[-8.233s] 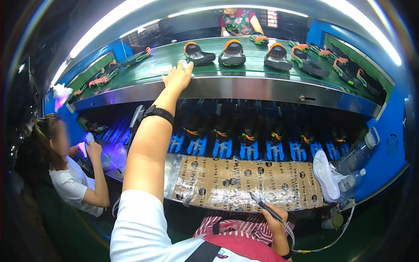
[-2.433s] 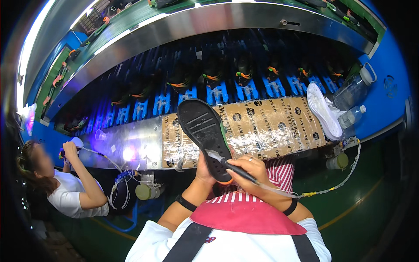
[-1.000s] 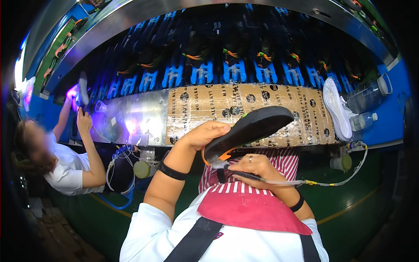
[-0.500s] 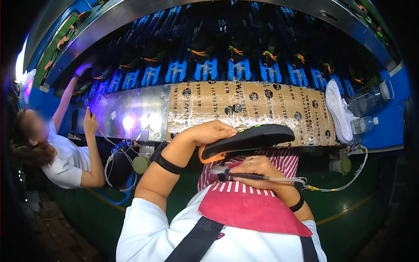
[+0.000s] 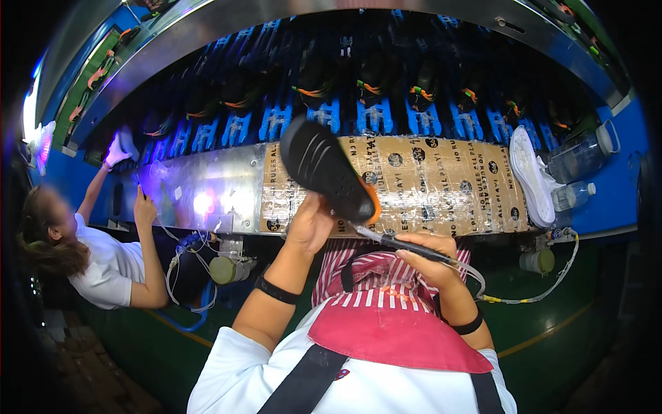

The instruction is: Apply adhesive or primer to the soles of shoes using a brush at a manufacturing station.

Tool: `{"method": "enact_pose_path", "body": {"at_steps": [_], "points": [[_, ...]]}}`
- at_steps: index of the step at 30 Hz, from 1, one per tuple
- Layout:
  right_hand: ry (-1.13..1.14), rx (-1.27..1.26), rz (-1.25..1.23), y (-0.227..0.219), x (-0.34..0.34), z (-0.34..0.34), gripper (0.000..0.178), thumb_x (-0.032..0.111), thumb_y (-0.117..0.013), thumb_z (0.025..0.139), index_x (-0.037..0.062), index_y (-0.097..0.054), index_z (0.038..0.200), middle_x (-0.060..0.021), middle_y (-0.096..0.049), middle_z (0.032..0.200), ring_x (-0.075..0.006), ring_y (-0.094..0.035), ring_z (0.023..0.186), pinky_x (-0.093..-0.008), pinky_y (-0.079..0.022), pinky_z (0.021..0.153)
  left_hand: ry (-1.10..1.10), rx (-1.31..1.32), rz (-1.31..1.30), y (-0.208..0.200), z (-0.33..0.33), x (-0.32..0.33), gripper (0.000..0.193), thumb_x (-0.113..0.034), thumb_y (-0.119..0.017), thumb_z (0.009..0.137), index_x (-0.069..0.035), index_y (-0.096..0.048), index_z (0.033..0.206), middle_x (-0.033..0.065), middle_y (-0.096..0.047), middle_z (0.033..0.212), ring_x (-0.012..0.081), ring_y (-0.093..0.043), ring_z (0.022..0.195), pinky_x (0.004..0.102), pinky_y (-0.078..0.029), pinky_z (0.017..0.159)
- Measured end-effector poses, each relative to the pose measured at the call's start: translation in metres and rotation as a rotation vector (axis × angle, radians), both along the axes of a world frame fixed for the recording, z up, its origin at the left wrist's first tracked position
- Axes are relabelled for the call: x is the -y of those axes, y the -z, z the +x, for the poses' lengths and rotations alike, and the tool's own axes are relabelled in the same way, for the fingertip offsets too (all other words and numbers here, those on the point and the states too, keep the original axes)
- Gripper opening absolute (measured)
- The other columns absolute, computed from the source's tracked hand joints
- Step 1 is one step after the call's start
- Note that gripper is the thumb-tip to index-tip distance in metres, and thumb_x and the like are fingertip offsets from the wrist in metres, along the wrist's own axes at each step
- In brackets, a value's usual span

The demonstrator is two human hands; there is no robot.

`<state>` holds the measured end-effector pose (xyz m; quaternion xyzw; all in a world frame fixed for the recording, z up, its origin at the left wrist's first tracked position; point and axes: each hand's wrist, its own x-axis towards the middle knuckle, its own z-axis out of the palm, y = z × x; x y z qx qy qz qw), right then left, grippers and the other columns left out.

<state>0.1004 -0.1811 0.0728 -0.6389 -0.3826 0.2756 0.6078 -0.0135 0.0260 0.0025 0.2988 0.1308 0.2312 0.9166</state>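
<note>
My left hand [image 5: 310,224] grips a black shoe [image 5: 321,162] by its lower end, above the front edge of the bench. The shoe stands tilted, its dark face with a few pale curved lines turned up toward me. An orange edge shows at its heel end. In my right hand [image 5: 433,259] is a brush with a black handle [image 5: 420,250], a pale tip and a clear tube trailing from its rear. The brush tip is at the orange heel end; whether it touches the shoe I cannot tell. My left fingers are partly hidden behind the shoe.
Printed cardboard [image 5: 441,179] covers the bench beside a bare metal plate [image 5: 227,172]. Behind run blue racks [image 5: 374,117] carrying dark shoes. At right lie a white shoe sole [image 5: 529,176] and clear bottles [image 5: 576,159]. A co-worker [image 5: 96,248] at left holds a white piece.
My left hand has swung the shoe from lying nearly level to standing steeply, its dark face toward me. My right hand has raised the brush to the heel end.
</note>
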Motion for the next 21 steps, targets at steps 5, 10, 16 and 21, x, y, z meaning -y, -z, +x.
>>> {"method": "enact_pose_path", "body": {"at_steps": [5, 10, 16, 21], "points": [[0.085, 0.009, 0.075, 0.004, 0.006, 0.006, 0.023, 0.001, -0.068, 0.071, -0.0044, -0.064, 0.093, -0.0098, -0.064, 0.079, -0.0102, -0.058, 0.068, -0.0187, -0.044, 0.059, 0.110, -0.138, -0.448, 0.003, -0.009, 0.005, 0.061, -0.049, -0.026, 0.088, -0.002, -0.039, 0.126, 0.0186, -0.051, 0.117, 0.0306, -0.052, 0.105, 0.0461, -0.043, 0.087], [0.184, -0.175, 0.050, 0.007, 0.008, 0.004, 0.024, 0.000, -0.067, 0.072, -0.0045, -0.063, 0.095, -0.0072, -0.064, 0.080, -0.0076, -0.056, 0.066, -0.0182, -0.044, 0.058, 0.264, 0.013, -0.415, 0.009, -0.017, 0.030, 0.071, -0.054, -0.013, 0.086, -0.001, -0.035, 0.128, 0.0228, -0.047, 0.119, 0.0390, -0.050, 0.106, 0.0485, -0.043, 0.088], [0.224, -0.104, 0.048, 0.000, -0.001, 0.004, 0.019, 0.003, -0.064, 0.075, -0.0040, -0.063, 0.093, -0.0062, -0.064, 0.078, -0.0065, -0.057, 0.068, -0.0184, -0.046, 0.062, 0.220, 0.002, -0.531, 0.018, -0.007, 0.047, 0.067, -0.054, -0.025, 0.083, -0.006, -0.039, 0.127, 0.0220, -0.050, 0.116, 0.0408, -0.051, 0.105, 0.0536, -0.044, 0.085], [0.257, -0.108, 0.149, -0.026, -0.025, -0.003, 0.019, 0.003, -0.063, 0.075, -0.0045, -0.062, 0.092, -0.0054, -0.063, 0.079, -0.0066, -0.056, 0.067, -0.0193, -0.044, 0.060, 0.198, -0.006, -0.494, 0.002, 0.001, 0.068, 0.070, -0.060, -0.023, 0.083, -0.006, -0.042, 0.124, 0.0195, -0.053, 0.111, 0.0340, -0.056, 0.097, 0.0442, -0.046, 0.084]]}}
